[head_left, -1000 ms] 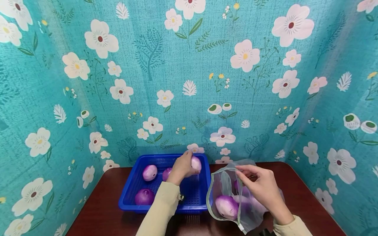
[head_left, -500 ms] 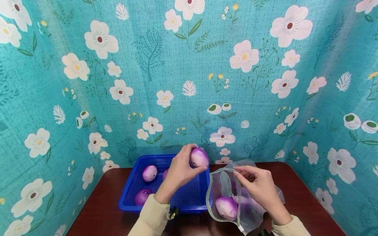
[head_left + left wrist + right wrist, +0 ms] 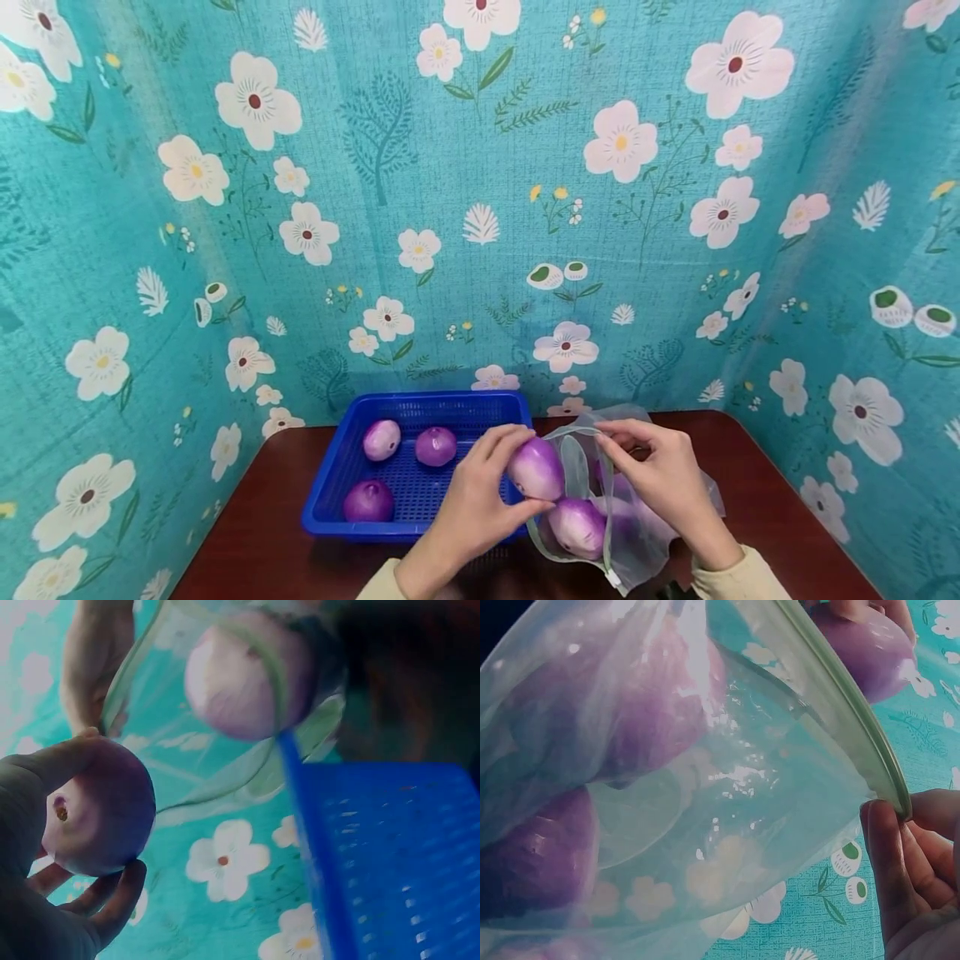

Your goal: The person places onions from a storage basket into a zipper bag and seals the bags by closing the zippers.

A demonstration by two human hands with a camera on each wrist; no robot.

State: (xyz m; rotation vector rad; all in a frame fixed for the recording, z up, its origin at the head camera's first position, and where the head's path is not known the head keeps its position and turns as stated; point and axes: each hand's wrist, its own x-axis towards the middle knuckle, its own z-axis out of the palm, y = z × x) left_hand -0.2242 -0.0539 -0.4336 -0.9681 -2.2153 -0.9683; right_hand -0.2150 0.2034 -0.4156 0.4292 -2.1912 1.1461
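My left hand (image 3: 480, 492) grips a purple onion (image 3: 536, 469) at the mouth of a clear zip bag (image 3: 637, 562). In the left wrist view the thumb and fingers curl round that onion (image 3: 105, 806), beside the bag's green-edged rim. My right hand (image 3: 663, 479) pinches the top edge of the bag and holds it open; the right wrist view shows thumb and fingertips on the green zip strip (image 3: 877, 750). Inside the bag lie several onions, one (image 3: 577, 528) near the opening, others (image 3: 540, 855) blurred by the plastic.
A blue basket (image 3: 318, 500) stands left of the bag on the dark red table (image 3: 247, 517), with three purple onions in it, one at the front left (image 3: 368, 502). A teal flowered cloth (image 3: 450, 183) hangs behind and on both sides.
My left hand has lifted the onion out of the basket and carried it right and down to the bag's mouth. The right hand has stayed on the bag's edge.
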